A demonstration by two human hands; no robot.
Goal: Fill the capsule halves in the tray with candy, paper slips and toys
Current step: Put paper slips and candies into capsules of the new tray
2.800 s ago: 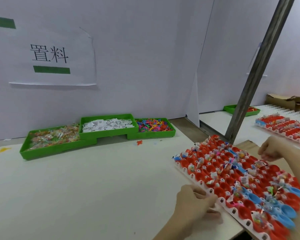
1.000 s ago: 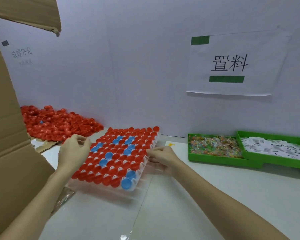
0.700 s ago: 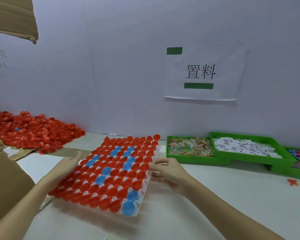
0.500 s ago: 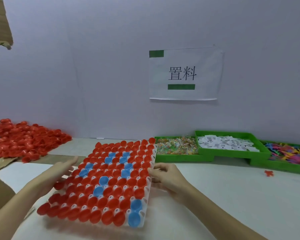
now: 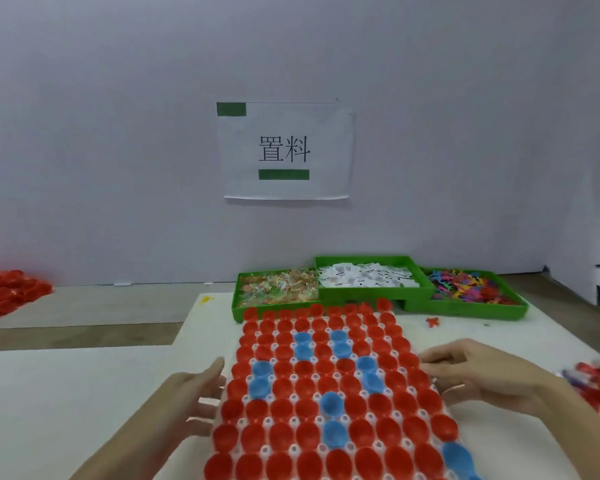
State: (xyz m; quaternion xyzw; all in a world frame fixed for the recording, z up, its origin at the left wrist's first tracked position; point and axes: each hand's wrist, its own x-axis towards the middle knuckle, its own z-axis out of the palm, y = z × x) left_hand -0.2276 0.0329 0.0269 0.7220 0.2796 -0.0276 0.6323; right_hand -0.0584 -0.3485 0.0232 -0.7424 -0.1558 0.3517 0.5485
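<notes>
Capsule halves [image 5: 329, 403]: all seen empty; filling not started.
Left hand [image 5: 191, 396]: fingers straight, tray [image 5: 314, 377] edge touched.
Right hand [image 5: 478, 372]: fingers relaxed, tray edge touched.

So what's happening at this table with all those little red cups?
A person is setting a tray of empty capsule halves, mostly red with a few blue, on the white table. The left hand lies with straight fingers along the tray's left edge, and the right hand is at its right edge. Nothing has gone into the halves yet. Behind the tray stand three green bins: candy, paper slips and small colourful toys.
</notes>
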